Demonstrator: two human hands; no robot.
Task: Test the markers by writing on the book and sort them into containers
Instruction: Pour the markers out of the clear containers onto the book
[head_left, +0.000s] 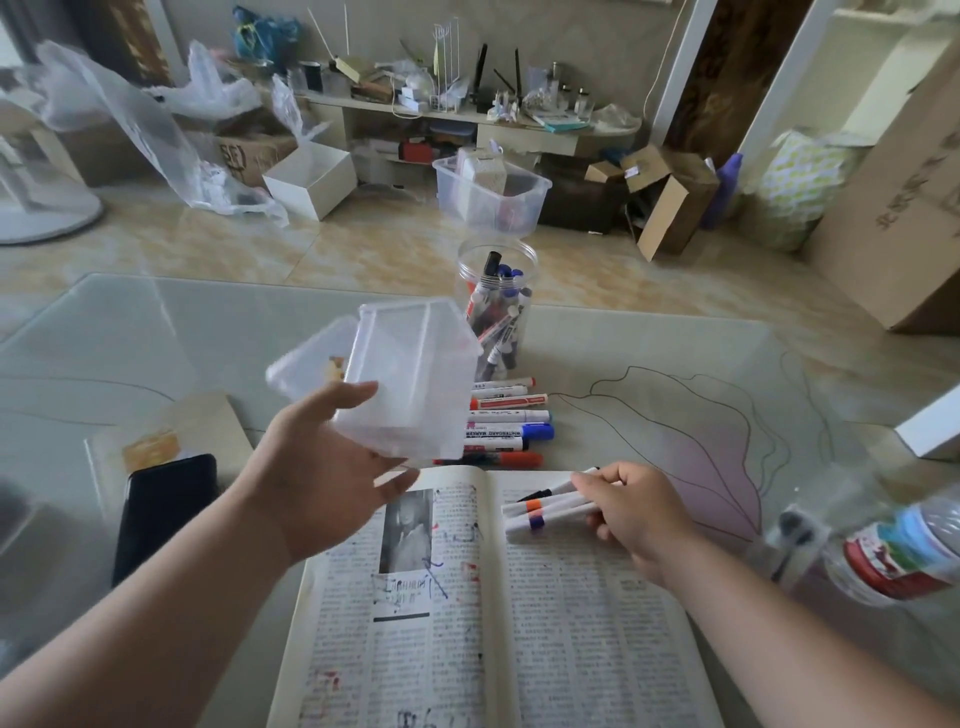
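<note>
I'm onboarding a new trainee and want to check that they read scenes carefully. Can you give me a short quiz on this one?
1. True or false: the left hand holds a clear box with its lid open.
2. What does the right hand grip? A) scissors B) markers C) a spoon
3. Fill in: the right hand is over the open ____.
Key: 1 true; 2 B; 3 book.
</note>
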